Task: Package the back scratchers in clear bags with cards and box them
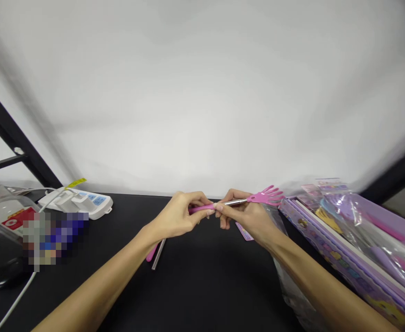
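Both hands hold one pink back scratcher [265, 196] level above the black table, its hand-shaped head pointing right. My left hand [185, 213] pinches the pink handle between thumb and fingers. Close beside it, my right hand [246, 213] grips where the handle meets the silver metal rod [235, 202]. The thumbs nearly touch. Under my left wrist, a loose silver tube [158, 254] and a pink rod-like piece [151, 254] lie on the table, their upper ends hidden by the hand. A small purple card [245, 232] lies below my right hand.
At right stands a purple printed box [341, 258] with bagged back scratchers [358, 216]. Clear plastic wrapping [294, 295] lies beside it. On the left are a white power strip [100, 205], a cable [19, 295], a black mouse [8, 273] and a clear package [2, 207]. A white wall rises behind.
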`<state>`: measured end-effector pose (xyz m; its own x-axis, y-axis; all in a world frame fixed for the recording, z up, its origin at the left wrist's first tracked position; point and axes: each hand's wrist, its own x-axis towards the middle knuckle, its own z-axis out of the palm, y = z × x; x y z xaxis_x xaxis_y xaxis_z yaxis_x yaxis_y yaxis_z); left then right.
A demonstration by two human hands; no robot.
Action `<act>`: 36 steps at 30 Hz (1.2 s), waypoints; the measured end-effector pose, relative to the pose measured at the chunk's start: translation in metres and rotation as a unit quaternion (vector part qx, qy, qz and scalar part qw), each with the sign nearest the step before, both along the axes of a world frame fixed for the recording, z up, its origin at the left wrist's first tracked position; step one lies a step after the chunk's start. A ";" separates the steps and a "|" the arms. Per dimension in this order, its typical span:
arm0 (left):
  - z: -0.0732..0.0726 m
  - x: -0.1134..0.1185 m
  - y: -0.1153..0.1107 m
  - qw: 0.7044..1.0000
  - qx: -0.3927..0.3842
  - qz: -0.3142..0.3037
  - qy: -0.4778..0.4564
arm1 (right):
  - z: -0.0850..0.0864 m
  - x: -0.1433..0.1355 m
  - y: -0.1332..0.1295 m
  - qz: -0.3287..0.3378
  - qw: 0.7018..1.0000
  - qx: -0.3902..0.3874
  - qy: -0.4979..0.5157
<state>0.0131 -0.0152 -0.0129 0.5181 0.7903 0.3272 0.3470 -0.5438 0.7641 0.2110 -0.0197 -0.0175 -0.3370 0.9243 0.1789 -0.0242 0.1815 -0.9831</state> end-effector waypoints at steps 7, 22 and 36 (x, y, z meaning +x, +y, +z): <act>0.009 -0.023 0.013 0.990 0.102 0.047 0.089 | 0.010 0.038 0.019 -0.065 0.998 -0.015 0.013; 0.006 -0.015 0.004 0.978 0.159 0.016 0.134 | 0.019 0.040 0.011 -0.001 0.888 0.280 -0.364; 0.002 -0.006 0.009 0.955 0.200 0.024 0.217 | 0.000 0.026 0.014 -0.013 0.857 0.350 -0.379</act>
<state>0.0075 -0.0065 -0.0105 0.6402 0.6732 0.3700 0.6159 -0.7377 0.2765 0.2371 -0.0059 -0.0179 -0.5823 0.6893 0.4311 0.5854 0.7234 -0.3661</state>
